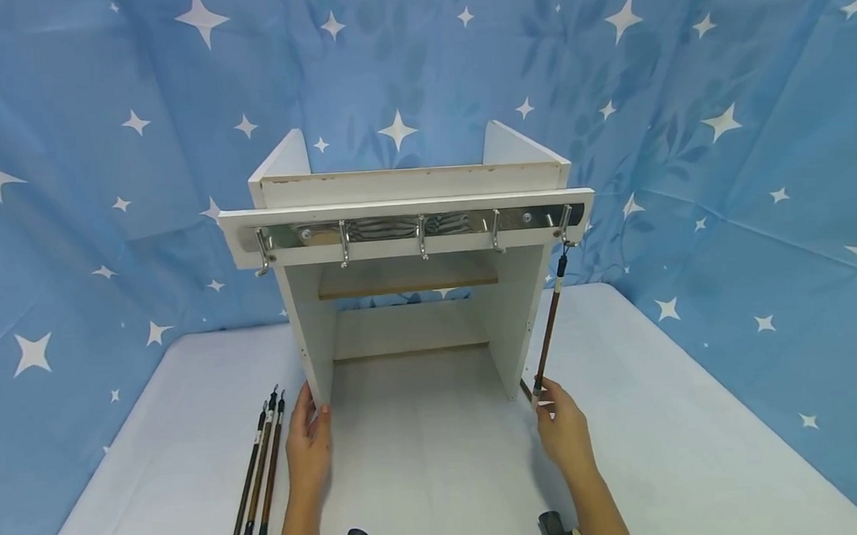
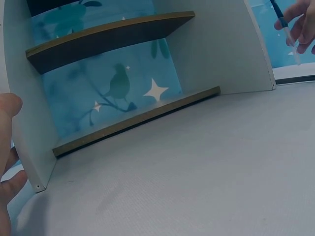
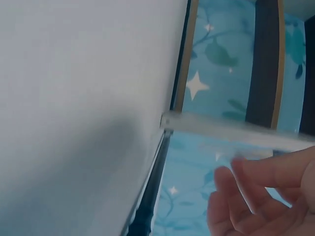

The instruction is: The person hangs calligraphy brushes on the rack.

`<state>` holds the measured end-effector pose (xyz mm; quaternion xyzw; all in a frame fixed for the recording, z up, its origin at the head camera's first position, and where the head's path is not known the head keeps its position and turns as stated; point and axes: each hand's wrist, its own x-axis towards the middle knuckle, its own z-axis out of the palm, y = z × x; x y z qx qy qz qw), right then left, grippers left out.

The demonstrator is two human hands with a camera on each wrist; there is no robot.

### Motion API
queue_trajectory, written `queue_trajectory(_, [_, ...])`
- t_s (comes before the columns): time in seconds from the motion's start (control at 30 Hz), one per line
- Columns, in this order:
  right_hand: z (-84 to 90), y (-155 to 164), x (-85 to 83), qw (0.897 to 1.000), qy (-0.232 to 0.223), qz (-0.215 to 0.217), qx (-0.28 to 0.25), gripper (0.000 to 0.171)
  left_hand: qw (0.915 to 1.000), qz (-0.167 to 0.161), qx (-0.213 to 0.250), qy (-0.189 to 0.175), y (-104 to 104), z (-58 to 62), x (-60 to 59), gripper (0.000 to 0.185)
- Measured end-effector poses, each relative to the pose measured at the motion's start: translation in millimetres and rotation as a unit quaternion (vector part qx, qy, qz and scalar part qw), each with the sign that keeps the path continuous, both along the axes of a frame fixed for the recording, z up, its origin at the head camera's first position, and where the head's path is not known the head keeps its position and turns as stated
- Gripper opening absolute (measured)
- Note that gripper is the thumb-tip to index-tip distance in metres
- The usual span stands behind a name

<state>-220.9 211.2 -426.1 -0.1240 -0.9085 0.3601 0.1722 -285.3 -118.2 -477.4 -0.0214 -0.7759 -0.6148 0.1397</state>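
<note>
On the bench (image 1: 437, 474): a white shelf unit (image 1: 408, 300) is stood at the middle, with a rail of metal hooks (image 1: 420, 229) across its front.
Hanging brush: a calligraphy brush (image 1: 549, 326) is hung from the rightmost hook, its tip end down by the unit's right panel.
Right hand (image 1: 565, 429): the lower end of the hanging brush is pinched between the fingertips.
Left hand (image 1: 308, 440): fingers are held straight, laid against the near edge of the unit's left panel; nothing is gripped.
Spare brushes: three brushes (image 1: 258, 482) are laid side by side on the bench, just left of the left hand.
Handling: the brush is judged light, thin and stiff in the shaft, soft at the tip; it is best taken by the shaft, since it can swing on its loop.
</note>
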Motion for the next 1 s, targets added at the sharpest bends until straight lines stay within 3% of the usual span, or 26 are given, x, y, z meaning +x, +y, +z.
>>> queue_trajectory(0.33, [8.1, 27.4, 6.4, 0.997, -0.069, -0.012, 0.025, 0.037, 0.9999, 0.01, 0.004, 0.008, 2.9, 4.1, 0.1, 0.054])
queue_trajectory(0.67, [2.4, 38.1, 6.3, 0.988, -0.133, 0.016, 0.076, 0.034, 0.9998, 0.017, -0.004, 0.006, 4.4, 1.6, 0.0, 0.054])
queue_trajectory(1.0, [-8.9, 33.7, 2.9, 0.979, -0.179, 0.04, 0.085, 0.052, 0.9999, 0.015, -0.005, -0.005, 3.6, 2.6, 1.1, 0.054])
